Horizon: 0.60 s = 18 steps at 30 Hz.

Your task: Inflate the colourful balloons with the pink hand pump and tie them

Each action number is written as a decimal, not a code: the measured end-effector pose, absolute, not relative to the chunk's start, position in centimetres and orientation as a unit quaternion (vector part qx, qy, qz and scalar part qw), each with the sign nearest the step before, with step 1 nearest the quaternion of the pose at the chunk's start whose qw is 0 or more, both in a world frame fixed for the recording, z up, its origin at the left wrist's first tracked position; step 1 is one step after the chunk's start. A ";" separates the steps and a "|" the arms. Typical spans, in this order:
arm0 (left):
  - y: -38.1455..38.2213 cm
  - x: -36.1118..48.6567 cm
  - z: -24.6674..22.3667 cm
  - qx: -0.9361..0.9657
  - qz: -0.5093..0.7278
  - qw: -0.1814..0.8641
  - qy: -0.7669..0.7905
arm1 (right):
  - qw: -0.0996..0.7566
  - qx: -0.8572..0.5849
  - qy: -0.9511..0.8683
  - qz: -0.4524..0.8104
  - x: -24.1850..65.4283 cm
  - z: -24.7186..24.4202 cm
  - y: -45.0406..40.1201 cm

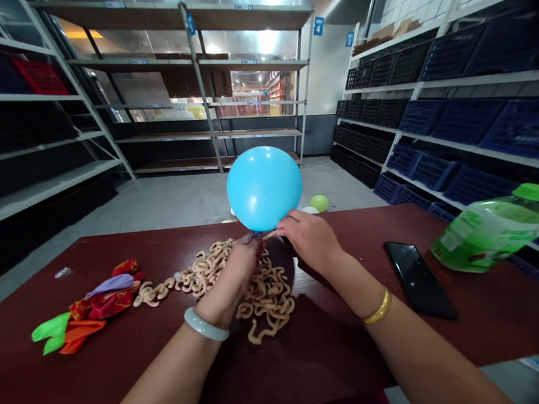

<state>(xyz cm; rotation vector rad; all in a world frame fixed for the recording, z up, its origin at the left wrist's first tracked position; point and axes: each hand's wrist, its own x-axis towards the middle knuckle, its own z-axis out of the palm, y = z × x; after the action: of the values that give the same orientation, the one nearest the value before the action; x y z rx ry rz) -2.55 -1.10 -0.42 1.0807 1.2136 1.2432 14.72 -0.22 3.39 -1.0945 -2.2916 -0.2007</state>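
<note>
A blown-up blue balloon (265,188) stands above the table's far edge, its neck pointing down. My left hand (243,260) is closed around that neck. Between the hands stretches a short tan, band-like strip (271,233), and the fingers of my right hand (307,236) pinch its right end. Below my hands lies a pile of tan, curled, cord-like pieces (268,295), partly covered by my left hand and wrist. Off to the left are several flat balloons (104,302) in red, orange, green and purple. The exact knot area is hidden by my fingers.
On the right of the dark red table (337,352) lie a black phone (420,280) and a green-capped bottle (491,231). A green balloon (319,202) shows beyond the far edge. Metal shelves (249,62) and dark crates (468,118) surround the space.
</note>
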 end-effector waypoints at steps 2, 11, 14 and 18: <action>-0.9 -2.5 -0.3 0.476 0.514 0.477 0.531 | 0.353 -0.395 -0.848 -0.006 14.8 3.7 -0.3; -3.3 0.1 -0.1 0.363 0.486 0.663 0.439 | 0.424 -0.203 -0.861 0.194 12.4 4.1 -1.7; -3.2 -0.8 0.4 0.339 0.472 0.725 0.371 | 0.454 -0.264 -0.832 0.179 13.2 4.6 -2.1; -3.0 -1.8 1.3 0.309 0.476 0.755 0.330 | 0.355 -0.446 -0.803 0.173 14.6 3.8 -1.1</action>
<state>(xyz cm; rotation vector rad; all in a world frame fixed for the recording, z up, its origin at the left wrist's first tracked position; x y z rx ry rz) -1.78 -3.05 1.35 0.6741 0.7197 1.0377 14.55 -1.12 3.84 -1.1519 -2.0754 0.4468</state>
